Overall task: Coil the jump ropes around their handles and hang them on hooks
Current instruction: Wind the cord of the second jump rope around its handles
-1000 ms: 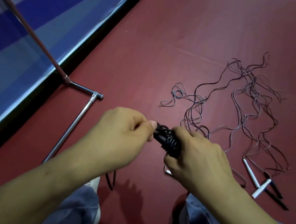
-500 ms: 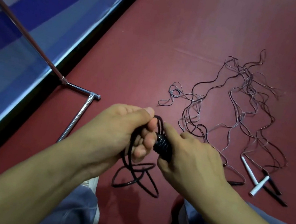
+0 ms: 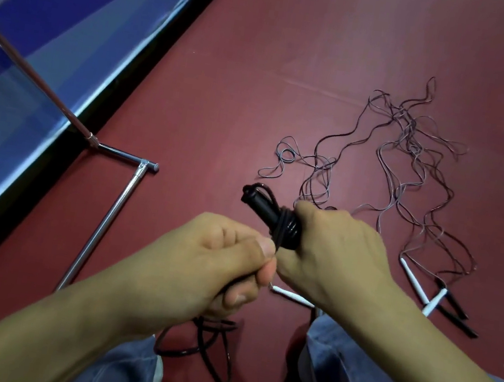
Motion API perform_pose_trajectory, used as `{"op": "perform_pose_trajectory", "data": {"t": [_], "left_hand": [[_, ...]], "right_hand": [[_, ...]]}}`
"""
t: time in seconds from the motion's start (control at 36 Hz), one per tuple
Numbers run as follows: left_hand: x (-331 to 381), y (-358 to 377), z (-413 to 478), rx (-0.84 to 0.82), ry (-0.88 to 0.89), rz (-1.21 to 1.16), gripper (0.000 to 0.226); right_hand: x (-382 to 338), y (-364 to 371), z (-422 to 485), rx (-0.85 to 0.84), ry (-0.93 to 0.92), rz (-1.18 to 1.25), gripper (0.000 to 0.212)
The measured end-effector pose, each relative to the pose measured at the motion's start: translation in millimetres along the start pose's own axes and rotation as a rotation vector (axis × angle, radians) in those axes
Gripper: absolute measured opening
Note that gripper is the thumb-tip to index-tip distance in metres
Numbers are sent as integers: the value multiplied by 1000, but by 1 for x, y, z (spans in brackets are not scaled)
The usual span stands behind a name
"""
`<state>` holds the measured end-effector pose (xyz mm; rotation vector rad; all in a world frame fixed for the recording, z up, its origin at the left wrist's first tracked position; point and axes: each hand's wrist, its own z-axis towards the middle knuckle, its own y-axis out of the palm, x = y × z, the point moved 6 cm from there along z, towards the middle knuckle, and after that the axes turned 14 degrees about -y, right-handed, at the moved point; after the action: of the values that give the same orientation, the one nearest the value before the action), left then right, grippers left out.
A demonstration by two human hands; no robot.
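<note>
Slack black rope (image 3: 207, 351) loops on the floor by my knees. My left hand (image 3: 223, 262) pinches it just left of the coil. My right hand (image 3: 333, 252) clamps the black handles (image 3: 269, 211), long axis pointing up-left, away from me. Other ropes (image 3: 409, 139) lie tangled beyond.

Qty: blk handle bundle (image 3: 273, 217) ×1, blk rope (image 3: 209, 359) ×1; floor: wht handles (image 3: 412, 280) (image 3: 435, 303) (image 3: 292, 296) ×3, blk handles (image 3: 453, 301) (image 3: 459, 323) ×2, thin-rope tangle (image 3: 408, 129) ×1.

My right hand (image 3: 338, 252) grips the black handles (image 3: 268, 214) with rope coiled round them; my left hand (image 3: 220, 261) pinches the black rope (image 3: 212, 358) trailing to the floor (image 3: 261, 77); tangled thin ropes (image 3: 404, 168) lie beyond.
</note>
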<state>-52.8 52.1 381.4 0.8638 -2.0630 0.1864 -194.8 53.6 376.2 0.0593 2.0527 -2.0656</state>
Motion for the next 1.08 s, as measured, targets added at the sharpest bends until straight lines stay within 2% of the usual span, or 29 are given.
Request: {"op": "perform_pose_trajectory", "data": {"t": [0.17, 0.25, 0.56, 0.67, 0.75, 0.86, 1.08], "left_hand": [[-1, -9, 4, 30, -17, 68, 35], [1, -16, 5, 44, -14, 98, 33], [13, -55, -1, 170, 64, 158, 30], [14, -58, 0, 189, 81, 182, 29], [15, -55, 1, 185, 104, 204, 31], [16, -42, 5, 159, 137, 208, 32], [21, -35, 8, 288, 153, 460, 33]], "right_hand": [[12, 0, 4, 53, 12, 194, 37], [18, -1, 2, 91, 118, 391, 33], [-3, -11, 6, 85, 74, 897, 18], [-12, -16, 5, 54, 73, 1144, 29], [-17, -13, 5, 35, 107, 1296, 25], [-15, -4, 3, 9, 247, 1393, 51], [-26, 12, -1, -110, 363, 1697, 50]]}}
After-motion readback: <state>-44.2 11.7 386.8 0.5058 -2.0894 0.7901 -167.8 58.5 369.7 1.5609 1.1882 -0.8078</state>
